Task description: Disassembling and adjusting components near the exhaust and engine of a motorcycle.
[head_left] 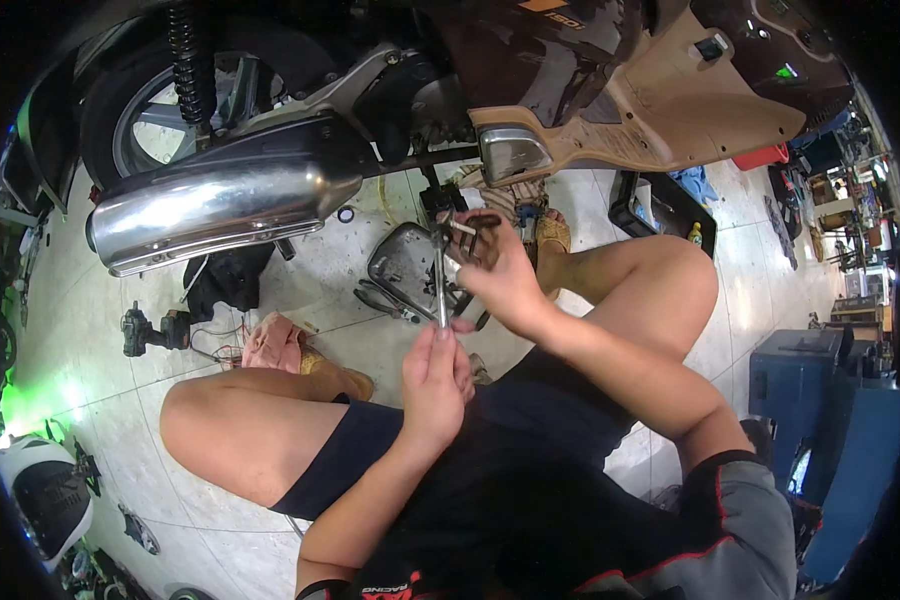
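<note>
Black shirt cloth (530, 510) was seen nearest. Beyond it, a slender metal tool (441, 285) was clamped low by the left hand (435, 380); a dark metal piece (442, 237) at its upper end was gripped by the right hand (500, 275).
</note>
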A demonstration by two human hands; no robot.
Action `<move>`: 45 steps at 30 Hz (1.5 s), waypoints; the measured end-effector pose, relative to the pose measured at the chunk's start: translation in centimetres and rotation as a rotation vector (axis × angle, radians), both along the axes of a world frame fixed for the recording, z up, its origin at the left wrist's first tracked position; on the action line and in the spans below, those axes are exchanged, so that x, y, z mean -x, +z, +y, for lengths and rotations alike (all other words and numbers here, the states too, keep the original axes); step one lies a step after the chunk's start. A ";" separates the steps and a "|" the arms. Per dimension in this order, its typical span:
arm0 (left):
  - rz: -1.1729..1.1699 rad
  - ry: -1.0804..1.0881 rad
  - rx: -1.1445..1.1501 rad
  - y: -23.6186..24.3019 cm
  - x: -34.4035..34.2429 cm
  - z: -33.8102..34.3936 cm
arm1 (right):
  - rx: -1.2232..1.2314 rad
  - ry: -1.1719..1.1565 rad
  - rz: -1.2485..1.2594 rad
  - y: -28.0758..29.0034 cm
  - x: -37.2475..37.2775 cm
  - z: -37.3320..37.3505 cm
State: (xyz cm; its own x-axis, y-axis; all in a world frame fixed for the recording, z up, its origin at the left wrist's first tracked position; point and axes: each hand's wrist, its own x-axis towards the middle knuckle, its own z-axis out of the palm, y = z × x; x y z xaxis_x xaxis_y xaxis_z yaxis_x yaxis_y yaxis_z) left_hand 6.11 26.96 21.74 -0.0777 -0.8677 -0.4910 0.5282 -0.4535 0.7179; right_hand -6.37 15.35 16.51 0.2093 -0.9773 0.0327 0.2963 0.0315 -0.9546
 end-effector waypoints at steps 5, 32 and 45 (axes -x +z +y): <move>-0.087 0.069 -0.097 -2.3 0.0 -5.1 | -0.053 -0.103 -0.089 -5.2 -2.4 -5.2; -0.297 0.145 0.056 -15.0 1.3 -17.9 | -0.223 -0.366 -0.267 -14.4 -5.0 -16.7; -0.344 0.262 0.153 -16.8 2.4 -17.7 | -0.227 -0.361 -0.259 -11.7 -5.2 -16.7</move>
